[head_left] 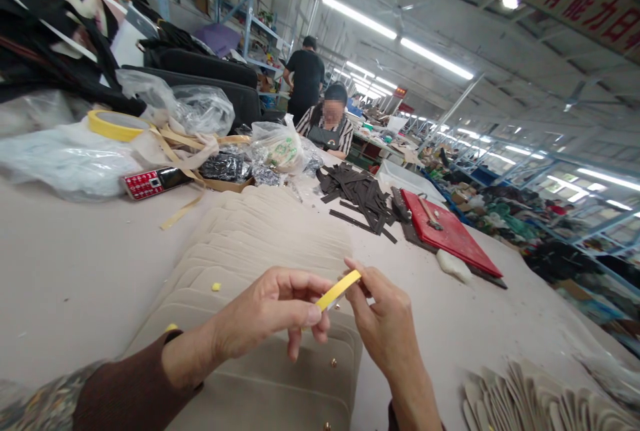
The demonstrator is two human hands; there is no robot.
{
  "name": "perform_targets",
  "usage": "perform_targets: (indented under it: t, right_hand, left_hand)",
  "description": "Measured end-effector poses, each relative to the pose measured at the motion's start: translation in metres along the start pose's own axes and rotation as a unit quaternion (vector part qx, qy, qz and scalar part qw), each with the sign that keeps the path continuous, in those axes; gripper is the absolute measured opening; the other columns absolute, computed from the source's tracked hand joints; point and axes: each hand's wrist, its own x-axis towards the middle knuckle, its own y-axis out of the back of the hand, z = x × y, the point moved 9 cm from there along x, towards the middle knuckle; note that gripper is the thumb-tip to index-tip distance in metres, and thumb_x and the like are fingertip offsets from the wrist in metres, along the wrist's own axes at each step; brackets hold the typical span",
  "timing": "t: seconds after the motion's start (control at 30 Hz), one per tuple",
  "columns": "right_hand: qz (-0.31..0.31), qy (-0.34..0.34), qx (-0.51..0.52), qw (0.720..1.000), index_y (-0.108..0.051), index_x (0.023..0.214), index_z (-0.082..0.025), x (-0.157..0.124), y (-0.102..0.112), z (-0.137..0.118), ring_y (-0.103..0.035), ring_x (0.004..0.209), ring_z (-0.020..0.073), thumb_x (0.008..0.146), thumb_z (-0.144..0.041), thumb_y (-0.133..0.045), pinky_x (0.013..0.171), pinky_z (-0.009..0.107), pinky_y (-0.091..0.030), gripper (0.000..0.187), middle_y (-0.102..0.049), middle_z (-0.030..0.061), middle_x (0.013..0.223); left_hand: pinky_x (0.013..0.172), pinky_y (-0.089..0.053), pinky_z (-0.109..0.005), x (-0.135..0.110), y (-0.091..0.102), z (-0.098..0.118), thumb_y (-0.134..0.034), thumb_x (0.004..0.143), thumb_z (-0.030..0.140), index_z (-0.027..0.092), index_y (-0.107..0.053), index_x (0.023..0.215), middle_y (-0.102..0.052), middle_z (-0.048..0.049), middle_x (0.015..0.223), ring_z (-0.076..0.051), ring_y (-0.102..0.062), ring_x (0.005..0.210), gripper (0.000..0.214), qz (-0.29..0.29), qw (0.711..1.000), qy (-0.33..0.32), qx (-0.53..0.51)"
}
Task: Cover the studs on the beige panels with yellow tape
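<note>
Both my hands hold a narrow roll of yellow tape (338, 291), seen nearly edge-on. My left hand (273, 311) grips its near end between thumb and fingers. At the far end, the thumb and fingertips of my right hand (383, 304) pinch the tape. Beneath them lies a long overlapping row of beige fabric pieces (250, 244) with rounded edges. Small gold-coloured metal studs (333, 363) show along the right side of these pieces. A yellow scrap (216, 287) rests on the row, left of my hands.
Dark strips (357, 194) lie in a heap beyond the row. A hammer (431, 212) rests on a red pad (450, 234) to the right. At left are a large yellow tape roll (117, 126) and plastic bags (65, 158). A person (327, 124) sits across the table.
</note>
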Motion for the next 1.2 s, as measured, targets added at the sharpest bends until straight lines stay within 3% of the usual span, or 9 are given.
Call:
perform_targets:
  t: [0.2,0.4,1.2]
  right_hand:
    - [0.019,0.036,-0.044,0.998,-0.065,0.119,-0.014,0.0,0.005,-0.01,-0.069,0.075,0.0154,0.094,-0.011,-0.049,0.062,0.024,-0.052,0.03,-0.072,0.0076,0.091]
    - [0.053,0.088,-0.094,0.99,-0.064,0.119,-0.013,0.0,0.011,-0.021,-0.07,0.081,0.017,0.094,-0.009,-0.049,0.068,0.026,-0.055,0.03,-0.072,0.0095,0.097]
    - [0.112,0.167,-0.181,0.963,-0.062,0.122,-0.014,-0.006,0.019,-0.047,-0.07,0.089,0.0196,0.095,-0.006,-0.052,0.077,0.03,-0.058,0.03,-0.071,0.011,0.1]
  left_hand:
    - [0.048,-0.051,-0.017,-0.001,0.001,0.001,-0.073,0.075,0.027,0.014,-0.074,0.099,-0.07,-0.0046,0.073,-0.014,-0.062,0.066,0.027,0.013,1.0,0.008,0.022]
    - [0.05,-0.05,-0.019,0.0,0.004,0.003,-0.074,0.071,0.029,0.014,-0.071,0.088,-0.07,-0.0036,0.07,-0.013,-0.059,0.064,0.022,0.039,0.998,0.015,0.043]
    - [0.058,-0.046,-0.022,-0.003,0.006,0.011,-0.073,0.069,0.033,0.014,-0.068,0.078,-0.064,-0.0005,0.07,-0.012,-0.053,0.063,0.021,0.069,0.992,0.013,0.107]
